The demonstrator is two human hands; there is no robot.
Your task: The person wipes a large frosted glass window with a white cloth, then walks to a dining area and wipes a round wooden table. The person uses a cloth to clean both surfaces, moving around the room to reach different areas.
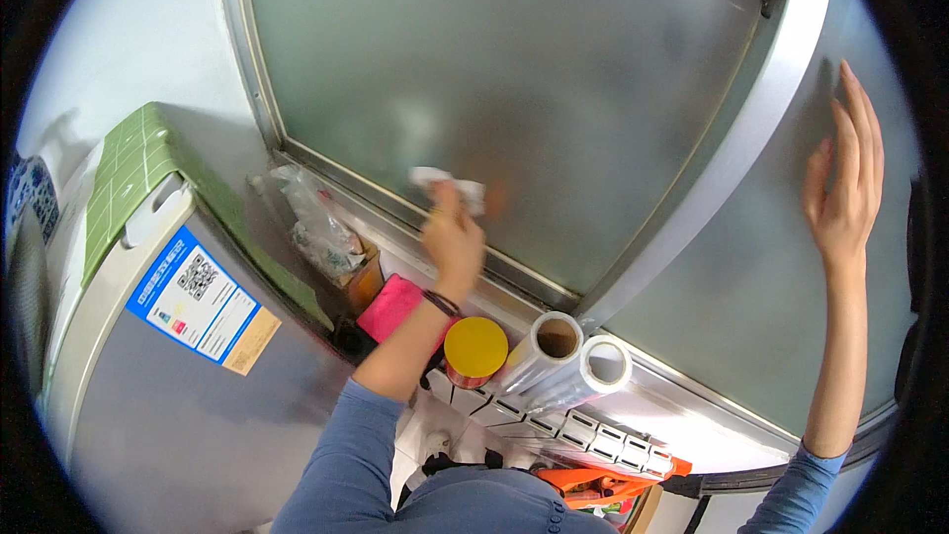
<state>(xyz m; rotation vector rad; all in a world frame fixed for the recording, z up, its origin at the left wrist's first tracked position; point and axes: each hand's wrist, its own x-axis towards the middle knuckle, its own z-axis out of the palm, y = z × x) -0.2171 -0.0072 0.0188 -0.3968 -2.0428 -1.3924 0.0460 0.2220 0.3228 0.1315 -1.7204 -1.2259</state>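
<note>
My left hand (454,245) grips a white cloth or tissue (471,194), slightly blurred, against the lower part of a frosted glass pane (519,104). A dark band circles that wrist. Off to the right, my right hand (847,178) has its fingers extended, the palm turned towards a second frosted pane (712,297); whether it touches the glass I cannot tell. Between the two panes runs a pale metal frame post (734,174). Below my left forearm stand a jar with a yellow lid (476,347) and two rolls of clear film (545,348) (586,374).
A fridge (193,415) with a green cover (133,170) and a printed label (204,297) stands at left. Along the sill (511,304) sit a plastic bag (319,226) and a pink cloth (393,308). A white radiator (593,437) and an orange bag (593,482) lie below.
</note>
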